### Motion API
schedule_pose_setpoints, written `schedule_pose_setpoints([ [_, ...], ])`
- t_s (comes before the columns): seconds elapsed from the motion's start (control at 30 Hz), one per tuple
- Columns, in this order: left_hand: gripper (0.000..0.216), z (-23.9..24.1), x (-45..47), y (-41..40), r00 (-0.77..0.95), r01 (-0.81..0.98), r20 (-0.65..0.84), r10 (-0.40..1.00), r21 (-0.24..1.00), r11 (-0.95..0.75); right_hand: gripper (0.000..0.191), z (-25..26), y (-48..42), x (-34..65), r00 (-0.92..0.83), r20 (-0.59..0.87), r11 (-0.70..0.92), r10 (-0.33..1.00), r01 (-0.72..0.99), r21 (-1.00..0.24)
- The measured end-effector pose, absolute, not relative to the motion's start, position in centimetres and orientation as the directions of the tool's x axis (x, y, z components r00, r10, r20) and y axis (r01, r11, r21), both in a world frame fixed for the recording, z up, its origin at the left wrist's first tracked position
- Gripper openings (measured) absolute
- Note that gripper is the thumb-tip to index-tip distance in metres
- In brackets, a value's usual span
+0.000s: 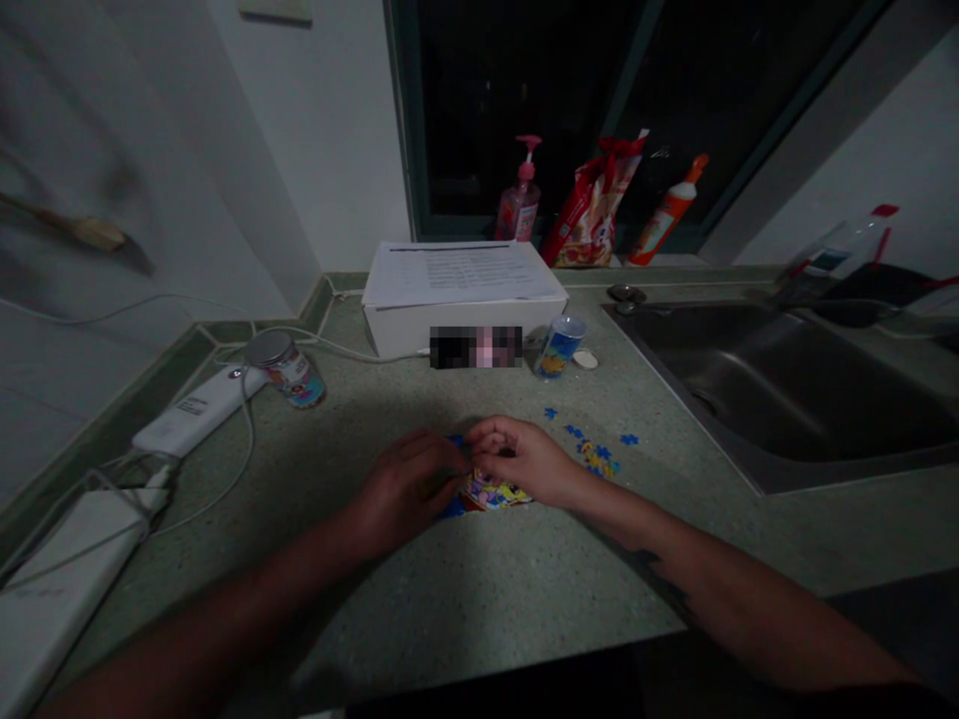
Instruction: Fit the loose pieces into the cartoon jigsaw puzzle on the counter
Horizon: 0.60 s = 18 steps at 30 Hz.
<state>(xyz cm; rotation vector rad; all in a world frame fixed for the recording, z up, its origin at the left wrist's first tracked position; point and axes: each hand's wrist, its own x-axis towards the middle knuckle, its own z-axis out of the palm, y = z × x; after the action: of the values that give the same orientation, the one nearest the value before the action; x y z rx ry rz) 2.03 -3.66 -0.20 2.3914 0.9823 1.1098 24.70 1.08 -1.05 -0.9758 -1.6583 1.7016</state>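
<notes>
A partly assembled jigsaw puzzle (pixel 495 493) with a colourful cartoon picture and blue edges lies flat on the counter, partly covered by my hands. My left hand (pixel 412 476) rests over its left side, fingers curled and bent together. From the right, my right hand (pixel 524 457) reaches over the top of the puzzle with thumb and fingertips closed in a pinch. The fingertips of both hands almost meet; whatever they hold is too small or hidden to name. Loose puzzle pieces (pixel 597 459), blue and yellow, are scattered just right of my right hand.
Behind the puzzle stand a white box (pixel 465 290) with a paper on top and an open blue can (pixel 558 348), its lid (pixel 585 359) alongside. A lidded jar (pixel 286 369), power strip (pixel 196 411) and cables are at left. A steel sink (pixel 749 389) lies right.
</notes>
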Motion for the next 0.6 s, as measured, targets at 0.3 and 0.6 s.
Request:
schedule_pose_setpoints([
  [0.3, 0.008, -0.44, 2.17, -3.71, 0.436, 0.443, 0.593, 0.677, 0.513, -0.735, 0.033, -0.97, 0.88, 25.21, -0.588, -0.107, -0.069, 0.801, 0.086, -0.994],
  [0.6, 0.006, -0.41, 2.23, -3.74, 0.467, 0.433, 0.574, 0.673, 0.515, -0.740, 0.030, -1.05, 0.44, 24.76, -0.607, -0.108, -0.065, 0.787, 0.092, -0.994],
])
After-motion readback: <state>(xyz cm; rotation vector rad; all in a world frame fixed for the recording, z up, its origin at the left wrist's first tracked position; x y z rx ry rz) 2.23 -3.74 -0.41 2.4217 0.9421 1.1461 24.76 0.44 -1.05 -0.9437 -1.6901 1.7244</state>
